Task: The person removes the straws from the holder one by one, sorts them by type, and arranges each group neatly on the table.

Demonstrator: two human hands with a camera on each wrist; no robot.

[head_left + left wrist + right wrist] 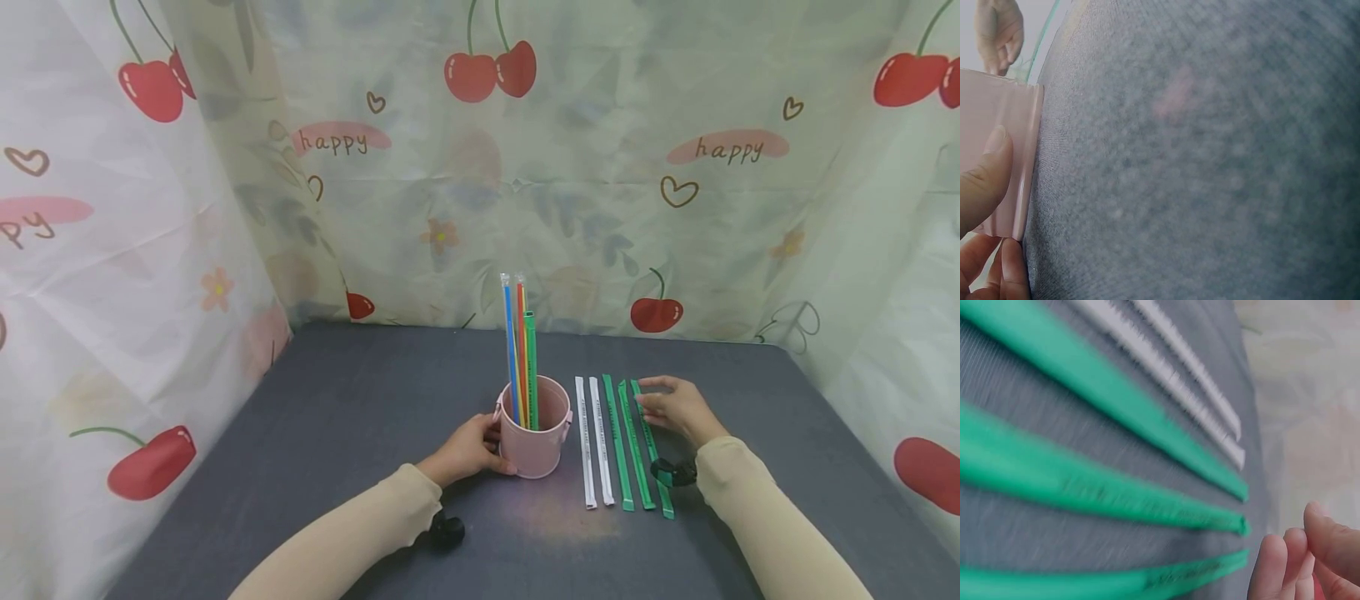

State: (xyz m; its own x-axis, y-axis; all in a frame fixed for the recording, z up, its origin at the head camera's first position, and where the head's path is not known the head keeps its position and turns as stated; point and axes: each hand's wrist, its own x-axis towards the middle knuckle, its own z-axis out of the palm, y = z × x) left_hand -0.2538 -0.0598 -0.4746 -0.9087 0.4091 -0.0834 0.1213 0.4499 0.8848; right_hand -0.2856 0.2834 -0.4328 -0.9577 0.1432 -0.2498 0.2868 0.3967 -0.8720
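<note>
A small pink bucket (531, 454) stands upright on the dark table. My left hand (467, 450) holds its left side, the thumb across the front and the fingers around behind; the left wrist view shows the thumb (988, 178) against the bucket wall. Inside lean several wrapped straws (517, 358): blue, red and yellow in clear wrap, and green. To the right lie two white-wrapped straws (585, 450) and three green-wrapped straws (636, 450), roughly side by side. Near the far end of the rightmost green one, my right hand (675, 408) hovers with loosely bent fingers, holding nothing.
The grey-black tabletop (375, 392) extends on both sides of the bucket. A cherry-printed curtain (570, 167) hangs along the back and sides. Black wrist devices (447, 533) sit at both cuffs, the right one over the near part of the green straws.
</note>
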